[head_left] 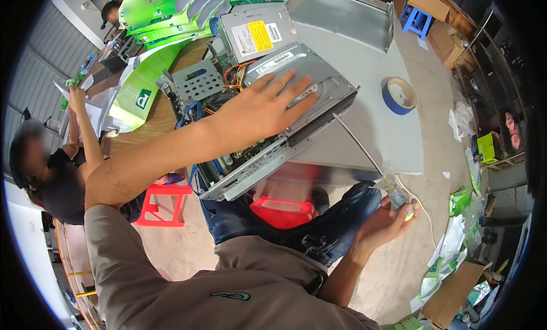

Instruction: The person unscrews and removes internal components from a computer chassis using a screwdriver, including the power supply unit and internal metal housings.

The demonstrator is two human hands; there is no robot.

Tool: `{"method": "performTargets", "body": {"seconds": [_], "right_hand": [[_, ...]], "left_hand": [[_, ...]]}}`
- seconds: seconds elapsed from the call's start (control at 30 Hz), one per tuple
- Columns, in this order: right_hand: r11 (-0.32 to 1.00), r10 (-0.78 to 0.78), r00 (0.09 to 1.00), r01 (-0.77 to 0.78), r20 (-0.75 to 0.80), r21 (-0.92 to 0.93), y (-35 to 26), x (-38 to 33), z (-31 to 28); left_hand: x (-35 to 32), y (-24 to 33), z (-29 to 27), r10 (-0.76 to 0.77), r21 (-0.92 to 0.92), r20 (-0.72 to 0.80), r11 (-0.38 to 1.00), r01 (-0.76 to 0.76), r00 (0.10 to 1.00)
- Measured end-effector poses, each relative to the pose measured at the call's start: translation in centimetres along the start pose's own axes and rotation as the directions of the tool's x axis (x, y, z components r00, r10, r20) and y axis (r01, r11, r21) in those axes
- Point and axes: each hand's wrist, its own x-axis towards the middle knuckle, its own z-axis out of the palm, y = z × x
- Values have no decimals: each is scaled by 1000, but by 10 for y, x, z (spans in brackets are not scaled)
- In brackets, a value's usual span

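My left hand (273, 105) lies with spread fingers on a metal disc drive (325, 73) that sits on an opened computer case (245, 173). Wires and a circuit board show inside the case, partly hidden under my forearm. My right hand (387, 223) is closed around the clear handle of a long screwdriver (360, 143). Its thin shaft slants up and left, and the tip meets the drive's near side edge; the exact contact point is too small to make out. Behind stands another metal drive (259, 32) with a yellow and white label.
A blue tape roll (399, 96) lies on the grey table (370, 62), below a metal cover (342, 16). Green packaging (139, 96) is piled at the left. A co-worker (62, 170) sits at the left. Red stools (162, 204) stand below; cardboard boxes (453, 296) line the right.
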Motion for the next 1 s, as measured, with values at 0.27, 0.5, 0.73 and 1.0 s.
{"method": "performTargets", "body": {"seconds": [0.27,0.5,0.73,1.0], "right_hand": [[1000,-29,1000,29,1,3,-1,-4,4],[998,-56,998,57,8,-11,-10,0,-5],[996,-69,997,66,-40,-67,-6,4,5],[997,-38,998,41,56,-61,1,-3,16]], "left_hand": [[4,-3,2,24,88,-7,996,-23,1000],[5,-7,0,-20,-68,17,997,21,1000],[-1,7,5,-58,22,-115,998,61,992],[5,3,17,-58,46,-139,997,65,989]]}}
